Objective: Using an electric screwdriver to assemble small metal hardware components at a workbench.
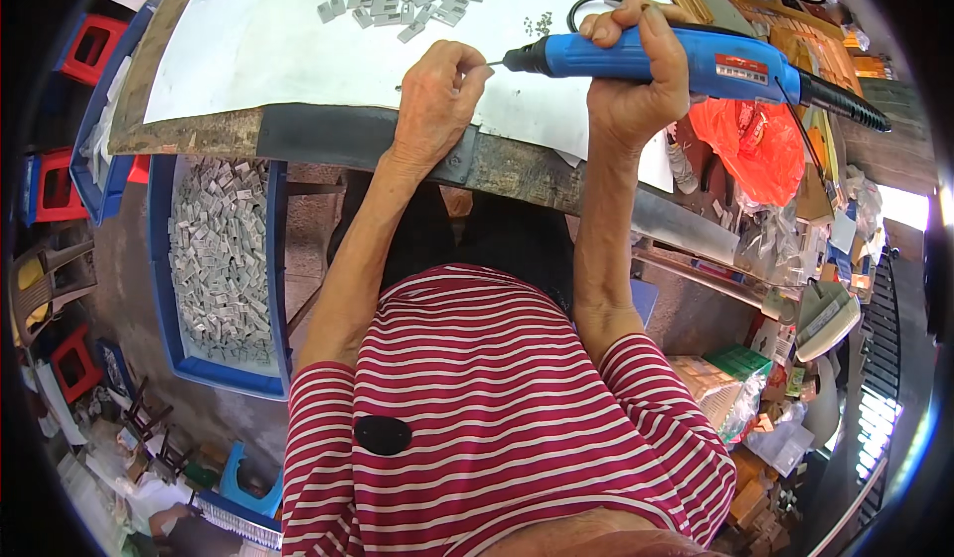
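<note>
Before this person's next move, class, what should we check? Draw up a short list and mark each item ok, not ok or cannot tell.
1. Right hand wrapped around the blue power tool: ok.
2. Bit kept well away from the left hand: not ok; it points right at the fingertips.
3. Workpiece properly seated between the left fingers: cannot tell; the fingers hide whatever is there.
4. Grey pieces lying on the white sheet: ok, loosely scattered beyond the hands.
5. Small dark bits within reach: ok, probably; they lie just beyond the tool's nose.
6. Tool switched off: cannot tell.
</note>
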A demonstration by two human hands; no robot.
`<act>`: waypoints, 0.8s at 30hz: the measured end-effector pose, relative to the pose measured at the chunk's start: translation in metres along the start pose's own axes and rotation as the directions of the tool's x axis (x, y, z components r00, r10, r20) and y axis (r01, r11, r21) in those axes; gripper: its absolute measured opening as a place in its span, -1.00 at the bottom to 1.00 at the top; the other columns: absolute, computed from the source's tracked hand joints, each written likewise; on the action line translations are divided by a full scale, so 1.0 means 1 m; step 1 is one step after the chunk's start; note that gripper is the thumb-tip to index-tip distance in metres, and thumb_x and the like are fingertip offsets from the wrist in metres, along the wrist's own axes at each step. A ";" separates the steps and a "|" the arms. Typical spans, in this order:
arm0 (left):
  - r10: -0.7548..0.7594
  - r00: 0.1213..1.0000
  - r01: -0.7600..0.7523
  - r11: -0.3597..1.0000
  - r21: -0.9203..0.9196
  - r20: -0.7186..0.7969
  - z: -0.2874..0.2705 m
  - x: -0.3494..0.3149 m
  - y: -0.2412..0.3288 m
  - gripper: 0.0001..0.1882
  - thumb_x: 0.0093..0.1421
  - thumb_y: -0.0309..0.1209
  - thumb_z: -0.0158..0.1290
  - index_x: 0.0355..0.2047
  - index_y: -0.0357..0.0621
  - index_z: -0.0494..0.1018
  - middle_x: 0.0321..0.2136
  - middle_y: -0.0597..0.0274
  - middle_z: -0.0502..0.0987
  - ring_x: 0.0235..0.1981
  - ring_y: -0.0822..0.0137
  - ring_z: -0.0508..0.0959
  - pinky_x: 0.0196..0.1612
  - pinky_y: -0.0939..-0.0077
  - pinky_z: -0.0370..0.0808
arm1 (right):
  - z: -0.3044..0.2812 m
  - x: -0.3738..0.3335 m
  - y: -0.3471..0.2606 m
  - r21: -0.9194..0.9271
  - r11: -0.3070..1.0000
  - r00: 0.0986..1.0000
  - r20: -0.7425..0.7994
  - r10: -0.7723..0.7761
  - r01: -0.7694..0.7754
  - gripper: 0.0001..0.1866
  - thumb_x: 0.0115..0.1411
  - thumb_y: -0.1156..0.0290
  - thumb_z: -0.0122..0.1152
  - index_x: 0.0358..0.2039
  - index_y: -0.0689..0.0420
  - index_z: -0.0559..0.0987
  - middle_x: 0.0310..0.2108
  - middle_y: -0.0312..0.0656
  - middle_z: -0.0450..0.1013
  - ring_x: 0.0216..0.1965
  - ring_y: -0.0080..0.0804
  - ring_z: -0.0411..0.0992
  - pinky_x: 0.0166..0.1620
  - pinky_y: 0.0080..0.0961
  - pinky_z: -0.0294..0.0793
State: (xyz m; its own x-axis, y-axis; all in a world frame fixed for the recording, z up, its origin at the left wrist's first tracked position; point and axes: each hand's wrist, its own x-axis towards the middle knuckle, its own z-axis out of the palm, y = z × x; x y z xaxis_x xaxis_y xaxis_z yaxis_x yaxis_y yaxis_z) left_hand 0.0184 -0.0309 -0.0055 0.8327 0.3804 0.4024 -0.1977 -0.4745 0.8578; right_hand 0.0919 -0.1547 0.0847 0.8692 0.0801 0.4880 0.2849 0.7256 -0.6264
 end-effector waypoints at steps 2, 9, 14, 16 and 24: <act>-0.004 1.000 0.004 1.000 -0.003 -0.001 0.000 0.000 0.001 -0.90 0.05 -0.52 0.11 -0.42 -0.28 0.44 -0.55 0.31 0.42 -0.58 0.56 0.35 -0.49 0.67 0.33 | -0.001 -0.003 -0.003 -0.125 0.992 0.998 0.055 0.037 -0.029 -0.90 0.06 0.51 0.00 -0.36 0.19 0.39 -0.50 -0.11 0.37 -0.55 -0.37 0.32 -0.35 -0.28 0.35; -0.078 0.997 0.077 0.994 -0.076 -0.010 -0.003 0.001 0.006 -0.90 -0.02 -0.53 0.12 -0.51 -0.29 0.42 -0.56 0.25 0.43 -0.63 0.49 0.34 -0.54 0.59 0.33 | -0.010 0.003 0.002 -0.127 0.992 0.988 0.150 0.041 -0.022 -0.91 0.06 0.51 -0.02 -0.38 0.21 0.38 -0.51 -0.12 0.36 -0.55 -0.37 0.32 -0.35 -0.29 0.35; -0.160 0.987 0.159 0.964 -0.211 0.013 -0.004 0.002 0.007 -0.91 -0.01 -0.53 0.14 -0.50 -0.27 0.45 -0.59 0.36 0.43 -0.62 0.59 0.30 -0.55 0.68 0.29 | -0.004 0.003 -0.003 -0.113 0.992 0.998 0.026 0.062 -0.058 -0.87 0.08 0.47 -0.03 -0.34 0.20 0.37 -0.48 -0.11 0.36 -0.53 -0.37 0.32 -0.33 -0.27 0.34; -0.201 0.979 0.201 0.937 -0.285 0.030 -0.005 0.001 0.005 -0.92 0.00 -0.53 0.14 -0.49 -0.26 0.46 -0.60 0.40 0.42 -0.61 0.63 0.29 -0.54 0.71 0.28 | -0.003 0.002 -0.005 -0.140 0.990 0.994 0.101 0.047 -0.032 -0.85 0.08 0.45 -0.04 -0.32 0.20 0.36 -0.46 -0.10 0.36 -0.52 -0.35 0.33 -0.31 -0.25 0.33; -0.268 0.950 0.310 0.768 -0.560 0.158 -0.014 -0.002 -0.001 -0.87 -0.01 -0.56 0.20 -0.42 -0.21 0.49 -0.51 0.42 0.49 -0.49 0.65 0.39 -0.40 0.82 0.31 | 0.002 0.003 -0.013 -0.065 0.997 0.982 0.184 0.052 -0.040 -0.81 0.09 0.44 -0.06 -0.27 0.19 0.38 -0.44 -0.07 0.36 -0.51 -0.32 0.33 -0.31 -0.25 0.30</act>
State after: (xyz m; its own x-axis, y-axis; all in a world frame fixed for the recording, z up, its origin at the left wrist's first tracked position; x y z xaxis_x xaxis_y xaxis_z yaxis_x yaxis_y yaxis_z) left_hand 0.0101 -0.0199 -0.0024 0.9262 0.3629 0.1023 -0.1839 0.1980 0.9628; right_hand 0.0899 -0.1624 0.0950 0.7936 0.2415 0.5584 0.2752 0.6760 -0.6836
